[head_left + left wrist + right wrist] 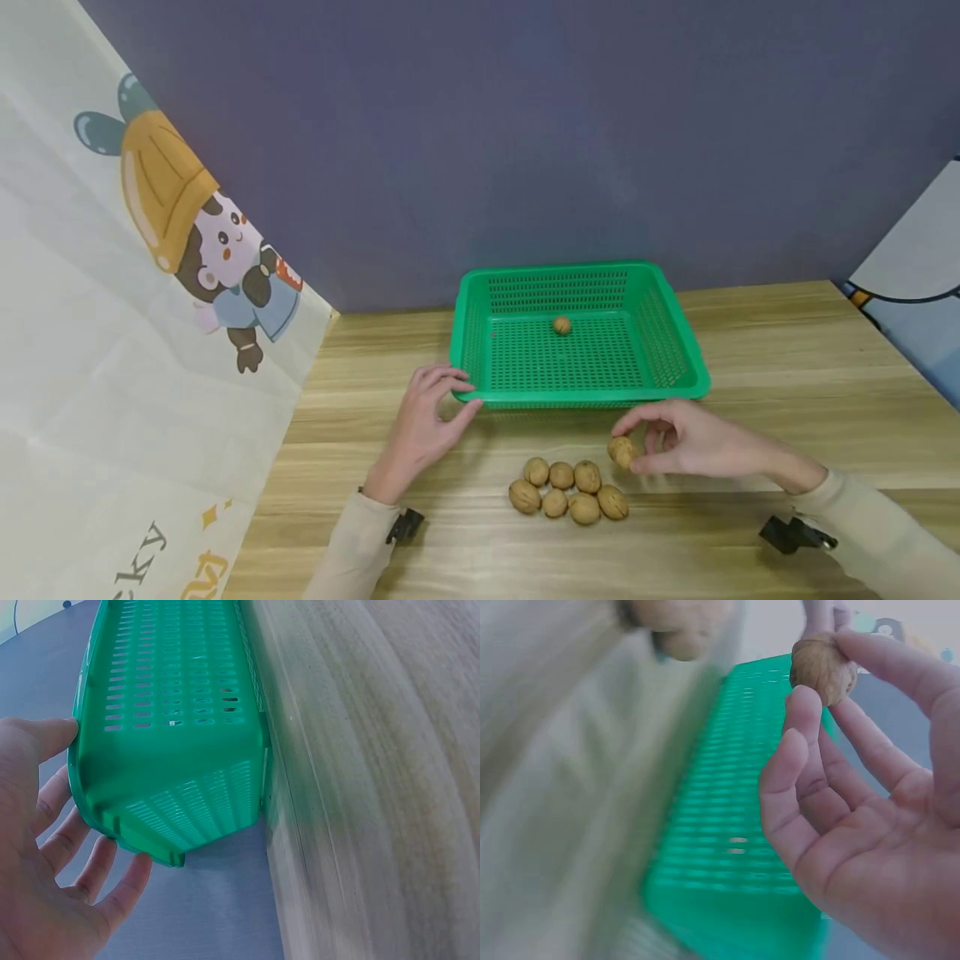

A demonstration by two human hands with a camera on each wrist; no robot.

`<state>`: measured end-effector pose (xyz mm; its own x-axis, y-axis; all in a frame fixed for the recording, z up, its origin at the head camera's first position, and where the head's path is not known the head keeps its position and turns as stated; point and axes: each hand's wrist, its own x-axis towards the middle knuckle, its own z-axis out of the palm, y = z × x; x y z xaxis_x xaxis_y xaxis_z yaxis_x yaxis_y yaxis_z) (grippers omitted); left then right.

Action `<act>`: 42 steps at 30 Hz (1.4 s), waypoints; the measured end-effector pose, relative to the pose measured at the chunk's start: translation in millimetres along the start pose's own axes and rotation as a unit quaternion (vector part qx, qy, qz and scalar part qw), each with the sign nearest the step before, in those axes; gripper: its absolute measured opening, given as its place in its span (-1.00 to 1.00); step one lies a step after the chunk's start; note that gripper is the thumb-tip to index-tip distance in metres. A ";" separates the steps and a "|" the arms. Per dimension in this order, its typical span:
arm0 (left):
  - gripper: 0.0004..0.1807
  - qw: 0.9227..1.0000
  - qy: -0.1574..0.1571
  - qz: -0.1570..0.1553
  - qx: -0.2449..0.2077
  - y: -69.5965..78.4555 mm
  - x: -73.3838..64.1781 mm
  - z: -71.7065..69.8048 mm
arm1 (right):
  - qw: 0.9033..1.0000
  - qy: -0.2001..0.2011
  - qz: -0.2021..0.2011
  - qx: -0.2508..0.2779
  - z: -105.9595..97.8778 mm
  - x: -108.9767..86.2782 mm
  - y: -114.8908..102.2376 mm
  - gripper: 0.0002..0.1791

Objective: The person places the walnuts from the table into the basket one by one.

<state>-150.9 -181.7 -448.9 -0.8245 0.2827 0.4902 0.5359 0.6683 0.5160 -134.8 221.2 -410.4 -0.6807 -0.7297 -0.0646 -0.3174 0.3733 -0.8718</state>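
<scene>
A brown walnut point(622, 452) is pinched between the thumb and fingers of my right hand point(693, 439), just above the table by the basket's near right corner. In the right wrist view the walnut point(823, 669) sits at the fingertips. My left hand point(427, 421) touches the near left corner of a green plastic basket point(555, 397); in the left wrist view its thumb and loosely spread fingers rest along the basket's rim point(81, 780). One walnut point(562, 325) lies inside the basket. Several more walnuts point(584, 508) are grouped in two rows on the table in front of it.
The wood-grain table point(465, 550) runs back to a dark blue-grey wall point(525, 133) right behind the basket. At the left stands a white panel point(90, 333) with a cartoon figure. Another printed panel point(915, 250) is at the right edge.
</scene>
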 end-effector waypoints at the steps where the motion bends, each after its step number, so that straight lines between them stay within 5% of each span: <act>1: -0.79 1.000 0.000 0.000 0.000 -0.3 0.0 -0.1 | 1.000 -0.006 -0.001 0.006 -4.2 0.9 -5.0 -0.58; 13: -0.77 1.000 -0.006 -0.010 0.000 1.3 0.3 0.0 | 1.000 -0.003 0.017 -0.019 -59.1 21.4 -50.5 -0.56; 21: -0.78 1.000 -0.008 -0.011 0.002 2.9 0.7 -0.2 | 0.998 0.018 0.047 -0.045 -86.2 35.6 -57.6 -0.52; 28: -0.79 1.000 -0.004 -0.007 0.001 2.5 0.4 -1.5 | 0.996 0.010 0.064 -0.058 -111.0 67.6 -62.8 -0.51; 35: -0.78 1.000 -0.011 -0.013 -0.003 2.4 0.8 -2.9 | 0.993 0.040 0.093 -0.060 -128.2 102.9 -56.4 -0.45; 42: -0.78 1.000 -0.015 -0.018 -0.003 2.2 0.2 -2.0 | 0.989 0.070 0.125 -0.046 -131.3 128.2 -27.4 -0.37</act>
<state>-149.6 -181.6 -446.2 -0.8478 0.2792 0.4509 0.5075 0.6739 0.5369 -300.1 192.7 -331.1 -0.8277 -0.5245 -0.1996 -0.1822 0.5875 -0.7884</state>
